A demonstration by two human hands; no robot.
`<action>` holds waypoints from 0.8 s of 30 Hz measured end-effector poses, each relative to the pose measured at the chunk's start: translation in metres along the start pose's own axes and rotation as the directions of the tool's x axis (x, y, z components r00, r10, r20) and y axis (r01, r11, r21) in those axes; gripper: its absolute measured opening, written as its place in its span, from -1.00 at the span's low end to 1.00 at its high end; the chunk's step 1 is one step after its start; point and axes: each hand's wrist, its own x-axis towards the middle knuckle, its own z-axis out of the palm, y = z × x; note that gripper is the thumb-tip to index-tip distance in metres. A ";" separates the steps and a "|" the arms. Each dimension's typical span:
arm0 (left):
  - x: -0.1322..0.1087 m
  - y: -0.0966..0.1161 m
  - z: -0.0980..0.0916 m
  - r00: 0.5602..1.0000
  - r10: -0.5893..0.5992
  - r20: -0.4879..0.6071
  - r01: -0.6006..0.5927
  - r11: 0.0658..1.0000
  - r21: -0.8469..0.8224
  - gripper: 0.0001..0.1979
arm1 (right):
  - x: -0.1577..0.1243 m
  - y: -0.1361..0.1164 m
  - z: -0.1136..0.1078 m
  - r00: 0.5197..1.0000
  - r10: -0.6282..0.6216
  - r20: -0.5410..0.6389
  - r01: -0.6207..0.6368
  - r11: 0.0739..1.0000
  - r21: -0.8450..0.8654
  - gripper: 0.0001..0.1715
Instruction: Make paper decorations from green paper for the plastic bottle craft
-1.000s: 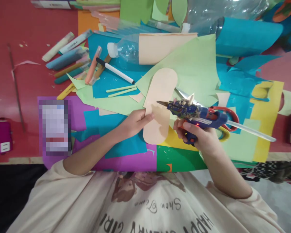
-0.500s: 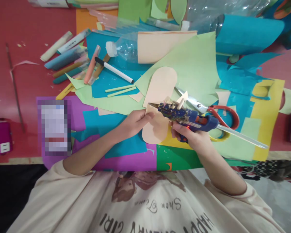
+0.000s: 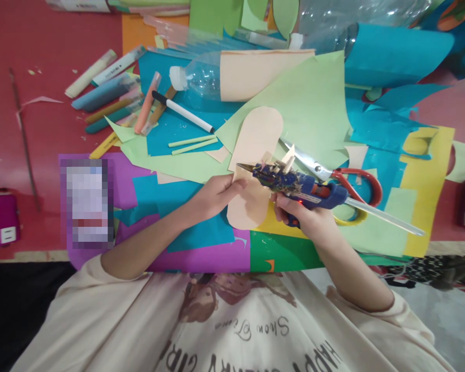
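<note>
My left hand [image 3: 217,196] pinches the left edge of a long peach paper cutout [image 3: 258,142] with rounded ends. A blue hot glue gun [image 3: 298,185], crusted with paper scraps, is gripped in my right hand [image 3: 302,217]. Its nozzle points left and rests over the cutout's left edge, close to my left fingertips. A clear glue stick [image 3: 387,219] juts out of the gun's back to the right.
Red-handled scissors [image 3: 344,178] lie just behind the glue gun. Sheets of green, blue, yellow and purple paper [image 3: 313,103] cover the red floor. A clear plastic bottle [image 3: 197,80], a black marker [image 3: 184,113] and several paper rolls [image 3: 104,93] lie at the upper left.
My right hand has carried the glue gun to the left, bringing its nozzle over the peach cutout's left edge. My left hand has kept its hold in place.
</note>
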 end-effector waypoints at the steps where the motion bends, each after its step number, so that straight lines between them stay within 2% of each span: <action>1: 0.000 0.000 0.000 1.000 0.007 -0.002 -0.007 1.000 -0.008 -0.60 | 0.000 0.001 0.000 1.000 -0.003 -0.003 0.003 1.000 0.003 -0.72; 10: -0.001 -0.002 0.000 0.999 0.051 -0.019 -0.051 0.998 -0.039 -0.50 | 0.000 0.003 -0.002 0.999 -0.021 -0.027 0.022 0.999 0.032 -0.73; 19: -0.001 -0.005 0.001 1.000 -0.004 -0.022 0.002 0.997 -0.082 -0.52 | -0.002 0.004 -0.006 0.999 0.019 -0.048 -0.017 0.999 0.045 -0.67; 24: -0.001 -0.004 0.001 1.000 -0.011 0.019 0.014 0.989 -0.148 -0.51 | -0.002 0.002 -0.007 0.997 0.029 -0.069 -0.027 0.999 0.023 -0.69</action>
